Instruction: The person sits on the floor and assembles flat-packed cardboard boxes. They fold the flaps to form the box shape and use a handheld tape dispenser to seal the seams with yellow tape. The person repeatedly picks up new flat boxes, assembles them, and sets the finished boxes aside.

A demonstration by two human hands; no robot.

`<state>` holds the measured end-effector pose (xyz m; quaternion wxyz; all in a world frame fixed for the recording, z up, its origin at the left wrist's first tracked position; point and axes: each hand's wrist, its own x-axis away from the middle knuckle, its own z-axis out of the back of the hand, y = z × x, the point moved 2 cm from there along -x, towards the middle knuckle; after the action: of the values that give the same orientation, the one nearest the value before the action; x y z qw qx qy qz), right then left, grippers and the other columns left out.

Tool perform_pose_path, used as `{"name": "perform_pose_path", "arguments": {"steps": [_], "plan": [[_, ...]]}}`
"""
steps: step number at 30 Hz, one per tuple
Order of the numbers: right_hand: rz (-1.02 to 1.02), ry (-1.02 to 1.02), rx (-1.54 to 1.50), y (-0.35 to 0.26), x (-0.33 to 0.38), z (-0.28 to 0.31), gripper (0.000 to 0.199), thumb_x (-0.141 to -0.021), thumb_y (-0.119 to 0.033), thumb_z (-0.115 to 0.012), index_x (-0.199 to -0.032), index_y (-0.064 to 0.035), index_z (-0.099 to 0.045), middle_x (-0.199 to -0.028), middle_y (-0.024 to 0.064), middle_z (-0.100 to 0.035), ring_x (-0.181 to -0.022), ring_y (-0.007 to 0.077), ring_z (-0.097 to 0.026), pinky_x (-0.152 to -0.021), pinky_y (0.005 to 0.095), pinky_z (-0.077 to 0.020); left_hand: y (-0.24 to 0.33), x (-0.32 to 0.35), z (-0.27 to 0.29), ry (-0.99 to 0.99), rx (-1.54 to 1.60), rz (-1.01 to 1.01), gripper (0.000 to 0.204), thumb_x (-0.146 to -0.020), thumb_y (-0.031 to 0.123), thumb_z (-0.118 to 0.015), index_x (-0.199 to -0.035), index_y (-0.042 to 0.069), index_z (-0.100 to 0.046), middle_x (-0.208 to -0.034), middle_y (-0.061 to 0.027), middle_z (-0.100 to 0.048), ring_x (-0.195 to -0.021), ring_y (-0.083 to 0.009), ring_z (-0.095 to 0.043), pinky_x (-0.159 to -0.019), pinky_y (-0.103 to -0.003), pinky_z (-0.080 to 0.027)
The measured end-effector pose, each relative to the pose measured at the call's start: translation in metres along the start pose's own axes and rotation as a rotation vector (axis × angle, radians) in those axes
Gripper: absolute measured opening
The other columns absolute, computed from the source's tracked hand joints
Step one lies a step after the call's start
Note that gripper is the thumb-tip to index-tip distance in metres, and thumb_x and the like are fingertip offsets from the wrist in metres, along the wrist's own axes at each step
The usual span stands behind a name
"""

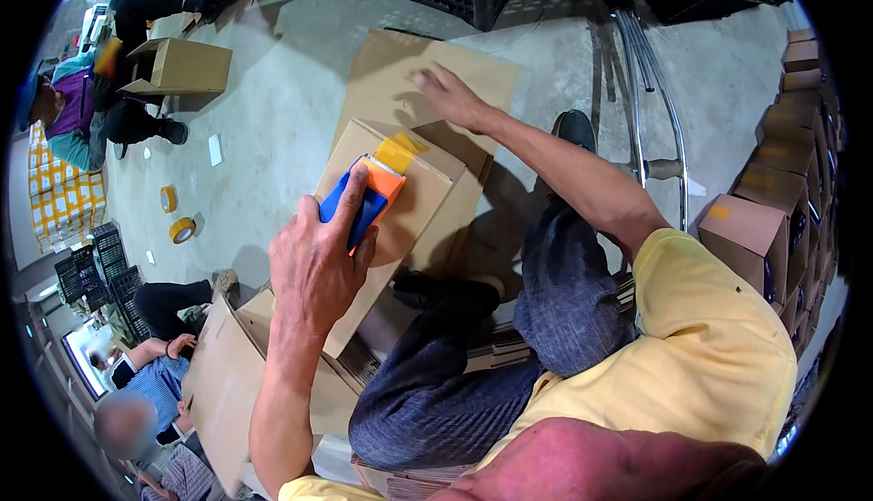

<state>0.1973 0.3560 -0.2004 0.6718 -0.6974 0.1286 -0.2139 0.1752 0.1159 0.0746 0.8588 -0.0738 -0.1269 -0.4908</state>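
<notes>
The left hand (314,269) has its grip closed around a blue and orange plastic tape dispenser (368,199), pressed on top of the brown cardboard box (400,219). The right hand (450,96), fingers spread flat, rests on a flat cardboard sheet (400,74) just behind the box.

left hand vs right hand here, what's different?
The left hand grips a blue and orange tape dispenser pressed on the cardboard box; the right hand holds nothing. The left hand is curled shut near the body; the right hand lies open-fingered, reached out to the box's far flap. Both are bare and touch cardboard.
</notes>
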Motion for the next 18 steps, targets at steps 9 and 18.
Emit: {"name": "perform_pose_path", "arguments": {"steps": [9, 18], "plan": [[0.218, -0.29, -0.173, 0.012, -0.03, -0.08, 0.048, -0.113, -0.035, -0.044, -0.144, -0.0006, -0.055, -0.14, 0.0141, -0.061, -0.134, 0.0256, -0.055, -0.117, 0.0385, -0.0395, 0.0, -0.004, 0.0, 0.01, -0.054, -0.023, 0.075, -0.09, 0.028, -0.079, -0.159, 0.029, -0.048, -0.092, -0.0172, -0.055, -0.075, -0.0378, -0.064, -0.066, -0.047, -0.053], [-0.018, -0.019, 0.03, 0.011, 0.006, -0.033, 0.038, -0.11, -0.035, -0.046, -0.122, -0.0023, -0.061, -0.124, 0.0199, -0.065, -0.119, 0.0326, -0.062, -0.105, 0.0445, -0.0463, 0.007, -0.005, 0.001, 0.037, -0.053, -0.014, 0.072, -0.091, 0.032, -0.078, -0.157, 0.029, -0.049, -0.089, -0.0159, -0.058, -0.073, -0.0346, -0.069, -0.063, -0.045, -0.055]]}}
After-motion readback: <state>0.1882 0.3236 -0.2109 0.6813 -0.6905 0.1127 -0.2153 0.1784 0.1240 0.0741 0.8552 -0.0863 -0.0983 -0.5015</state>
